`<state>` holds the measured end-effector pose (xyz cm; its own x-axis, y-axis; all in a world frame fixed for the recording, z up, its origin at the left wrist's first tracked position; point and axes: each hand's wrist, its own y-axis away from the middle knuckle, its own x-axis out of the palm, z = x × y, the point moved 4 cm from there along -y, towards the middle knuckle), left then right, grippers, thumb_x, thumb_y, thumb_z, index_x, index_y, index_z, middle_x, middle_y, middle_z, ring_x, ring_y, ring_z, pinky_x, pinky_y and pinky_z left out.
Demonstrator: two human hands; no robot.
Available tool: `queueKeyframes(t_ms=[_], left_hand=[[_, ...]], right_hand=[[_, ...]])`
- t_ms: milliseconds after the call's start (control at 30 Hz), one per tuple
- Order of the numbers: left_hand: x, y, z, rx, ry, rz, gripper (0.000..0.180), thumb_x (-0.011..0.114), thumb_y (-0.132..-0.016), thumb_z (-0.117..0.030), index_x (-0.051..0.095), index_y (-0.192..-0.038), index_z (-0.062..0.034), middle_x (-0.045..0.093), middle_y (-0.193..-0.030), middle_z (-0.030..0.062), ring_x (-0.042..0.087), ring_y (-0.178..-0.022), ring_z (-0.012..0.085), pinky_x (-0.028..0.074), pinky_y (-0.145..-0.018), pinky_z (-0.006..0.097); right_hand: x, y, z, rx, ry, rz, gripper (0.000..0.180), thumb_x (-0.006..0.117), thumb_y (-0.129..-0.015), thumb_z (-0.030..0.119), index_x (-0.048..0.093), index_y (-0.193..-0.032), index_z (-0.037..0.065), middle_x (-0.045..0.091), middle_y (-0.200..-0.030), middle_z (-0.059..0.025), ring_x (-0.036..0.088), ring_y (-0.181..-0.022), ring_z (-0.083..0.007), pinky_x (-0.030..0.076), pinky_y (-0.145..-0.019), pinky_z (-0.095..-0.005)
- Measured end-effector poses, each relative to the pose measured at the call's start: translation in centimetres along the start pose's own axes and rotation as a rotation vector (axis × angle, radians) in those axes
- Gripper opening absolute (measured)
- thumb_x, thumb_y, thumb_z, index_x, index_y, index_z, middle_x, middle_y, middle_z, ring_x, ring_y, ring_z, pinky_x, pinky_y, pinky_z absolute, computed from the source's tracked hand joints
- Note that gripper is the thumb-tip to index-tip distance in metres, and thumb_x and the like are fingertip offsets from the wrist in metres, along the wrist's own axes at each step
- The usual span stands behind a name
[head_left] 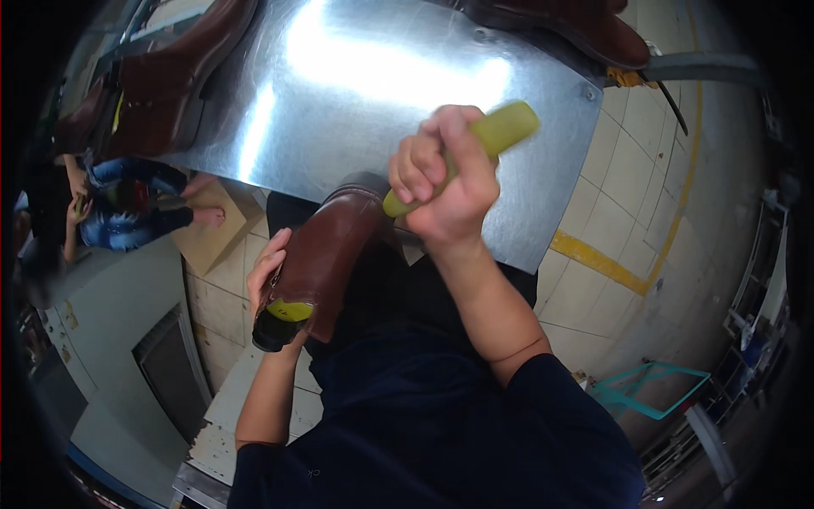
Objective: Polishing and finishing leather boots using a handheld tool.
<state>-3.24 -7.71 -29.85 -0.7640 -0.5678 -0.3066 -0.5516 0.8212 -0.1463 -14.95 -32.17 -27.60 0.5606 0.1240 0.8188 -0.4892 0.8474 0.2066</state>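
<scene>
My left hand (pixel 265 267) is closed round the shaft of a brown leather boot (pixel 326 246), with the thumb side hidden behind it. The boot lies slanted over my lap, its opening toward me and its toe at the near edge of the table. A yellow-green lining shows inside the opening. My right hand (pixel 454 174) is clenched round a long yellow-green pad (pixel 509 125) with rounded ends. The pad's lower tip is beside the boot's toe end; I cannot tell whether they touch.
More brown boots (pixel 161 97) stand along the left of the shiny metal table (pixel 365 140), and another boot (pixel 564 30) lies at its far right. A seated person in jeans (pixel 127 229) is at the left. A turquoise frame (pixel 653 369) stands on the tiled floor at right.
</scene>
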Motion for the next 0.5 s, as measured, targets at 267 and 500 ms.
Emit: queueKeyframes(t_ms=[267, 500], left_hand=[[0.1, -0.4, 0.1, 0.162, -0.130, 0.063, 0.073, 0.088, -0.079, -0.016, 0.044, -0.138, -0.0082, 0.050, -0.147, 0.0258, 0.048, -0.139, 0.0380, 0.040, -0.115, 0.048], [-0.4, -0.3, 0.3, 0.141, -0.155, 0.054, 0.066, 0.086, -0.082, -0.017, 0.048, -0.136, -0.0084, 0.054, -0.144, 0.0245, 0.051, -0.136, 0.0377, 0.037, -0.116, 0.051]], right_hand=[[0.2, -2.4, -0.2, 0.203, -0.025, -0.039, 0.024, 0.051, -0.106, 0.026, 0.054, -0.088, 0.011, 0.037, -0.055, 0.0026, 0.034, -0.041, -0.0100, 0.032, -0.041, -0.0278], [0.7, -3.1, -1.2, 0.190, -0.004, -0.009, 0.028, 0.050, -0.107, 0.029, 0.055, -0.087, 0.010, 0.035, -0.054, 0.0029, 0.033, -0.041, -0.0097, 0.032, -0.040, -0.0273]])
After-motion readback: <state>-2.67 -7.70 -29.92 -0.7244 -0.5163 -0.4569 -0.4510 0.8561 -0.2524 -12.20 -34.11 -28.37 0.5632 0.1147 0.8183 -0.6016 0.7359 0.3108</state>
